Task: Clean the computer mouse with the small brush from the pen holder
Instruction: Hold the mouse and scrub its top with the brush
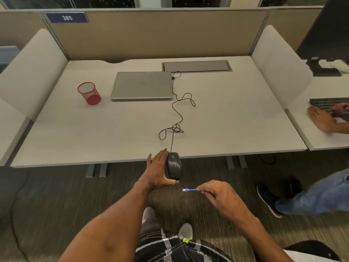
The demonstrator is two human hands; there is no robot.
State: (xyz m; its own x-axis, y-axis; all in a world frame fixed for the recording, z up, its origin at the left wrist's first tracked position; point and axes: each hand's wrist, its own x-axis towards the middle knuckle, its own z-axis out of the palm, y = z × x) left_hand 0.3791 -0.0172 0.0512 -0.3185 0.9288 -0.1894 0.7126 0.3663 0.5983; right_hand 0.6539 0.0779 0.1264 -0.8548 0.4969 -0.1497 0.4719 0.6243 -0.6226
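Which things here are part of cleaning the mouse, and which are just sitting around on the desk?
Part of the job:
- computer mouse, held in the left hand off the desk's front edge
- small blue brush, held in the right hand, tip apart from the mouse
- red pen holder, the brush's home

Just lying about:
- closed laptop
- neighbour's keyboard

left hand (157, 172) holds black mouse (174, 166) off the desk (236, 118) edge, cord trailing to closed laptop (142, 85). right hand (217, 194) pinches small blue brush (189, 190) just beside mouse, not touching. red pen holder (89, 93) far left
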